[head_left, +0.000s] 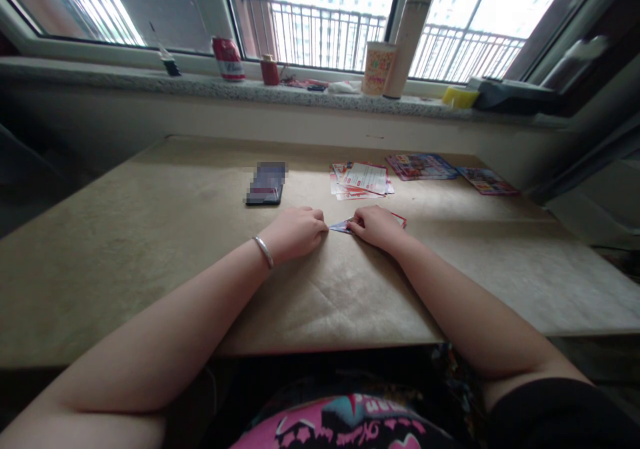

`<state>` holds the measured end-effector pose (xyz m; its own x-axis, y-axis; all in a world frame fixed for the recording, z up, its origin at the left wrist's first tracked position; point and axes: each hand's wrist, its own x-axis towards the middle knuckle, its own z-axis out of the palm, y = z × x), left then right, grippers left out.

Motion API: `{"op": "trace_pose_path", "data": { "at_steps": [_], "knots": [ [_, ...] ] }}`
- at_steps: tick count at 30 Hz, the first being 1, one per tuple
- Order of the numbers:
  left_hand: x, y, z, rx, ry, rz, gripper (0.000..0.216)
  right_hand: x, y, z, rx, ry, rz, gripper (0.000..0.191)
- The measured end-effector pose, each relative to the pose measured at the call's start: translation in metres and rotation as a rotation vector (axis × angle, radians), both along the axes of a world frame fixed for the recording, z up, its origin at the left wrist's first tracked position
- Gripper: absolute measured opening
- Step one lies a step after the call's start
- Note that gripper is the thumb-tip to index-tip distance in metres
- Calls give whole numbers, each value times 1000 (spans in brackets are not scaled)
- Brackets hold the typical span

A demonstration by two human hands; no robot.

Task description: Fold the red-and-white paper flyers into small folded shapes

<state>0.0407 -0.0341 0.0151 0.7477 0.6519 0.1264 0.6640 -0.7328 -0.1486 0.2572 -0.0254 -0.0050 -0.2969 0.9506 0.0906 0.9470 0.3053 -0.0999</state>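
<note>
Pointed paper (339, 226), seemingly folded, in right hand (377, 225)

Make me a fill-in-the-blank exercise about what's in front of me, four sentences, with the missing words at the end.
1. A silver bracelet circles the ____ wrist.
2. The folded paper lies partly under the ____ hand.
3. The dark device and loose papers lie on the ____.
4. On the windowsill, the tall cylinder stands just right of the patterned ____.

Missing words: left; right; table; cup.
</note>
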Motion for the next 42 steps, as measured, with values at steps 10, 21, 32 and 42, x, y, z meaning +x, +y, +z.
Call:
{"op": "trace_pose_path", "data": {
  "at_steps": [10,21,32,42],
  "knots": [
    [-9,9,-6,-58,-101,4,28,-2,-1,1,35,-31,39,28],
    [2,14,-23,-91,-266,-52,21,-5,-12,0,150,-12,198,25],
    [2,18,-27,-125,-337,-69,14,-13,-7,-4,74,53,143,25],
    [-5,13,-14,-59,-153,-211,27,-14,-7,-1,29,80,72,25]
  ]
}}
